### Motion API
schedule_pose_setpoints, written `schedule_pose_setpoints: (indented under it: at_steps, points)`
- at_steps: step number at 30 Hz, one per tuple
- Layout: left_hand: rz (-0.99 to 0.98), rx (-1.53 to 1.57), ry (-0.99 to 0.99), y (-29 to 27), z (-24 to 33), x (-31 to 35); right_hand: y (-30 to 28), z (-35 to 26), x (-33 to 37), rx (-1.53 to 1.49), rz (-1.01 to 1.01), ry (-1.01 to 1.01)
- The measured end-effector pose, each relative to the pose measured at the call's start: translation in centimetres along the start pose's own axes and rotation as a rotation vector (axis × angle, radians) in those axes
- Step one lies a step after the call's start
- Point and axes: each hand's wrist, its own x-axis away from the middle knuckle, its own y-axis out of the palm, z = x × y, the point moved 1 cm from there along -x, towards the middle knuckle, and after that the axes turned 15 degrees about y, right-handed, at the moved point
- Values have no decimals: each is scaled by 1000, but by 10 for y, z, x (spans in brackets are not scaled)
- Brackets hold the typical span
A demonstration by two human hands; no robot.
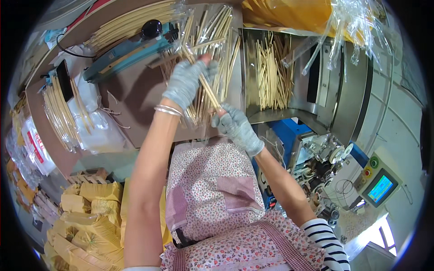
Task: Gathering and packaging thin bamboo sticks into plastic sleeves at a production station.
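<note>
A small bundle of wooden chopsticks [209, 90] slants between my two gloved hands over the brown table. My left hand [190, 81], in a thin pale grey glove, is closed round its upper part, the thumb lying along it. Lower down, my right hand [237, 129], gloved alike, pinches the near end between thumb and fingers. Beneath and beyond them lie loose chopsticks and clear plastic bags [219, 22] holding more chopsticks. Whether the bundle itself is inside a bag I cannot tell.
A blue bag sealer [126, 58] stands at the left, near bagged chopsticks [58, 110]. To the right, a metal hopper [312, 115] holds loose sticks [273, 72]. Below it are a machine [316, 158] and a control screen [379, 187]. Yellow wrapped packs [86, 226] are stacked lower left.
</note>
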Motion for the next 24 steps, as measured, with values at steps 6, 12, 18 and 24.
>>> schedule_pose_setpoints:
  at_steps: [6,12,18,24]
  points:
    - [126,311,-16,-14,14,-28,6,-14,10,-310,-299,276]
    - [217,156,83,-13,5,-19,3,2,3,-202,-166,238]
    - [229,92,115,-5,-2,0,16,-14,-11,-101,-133,279]
    - [432,-109,105,13,8,-5,17,-47,-63,-164,-198,297]
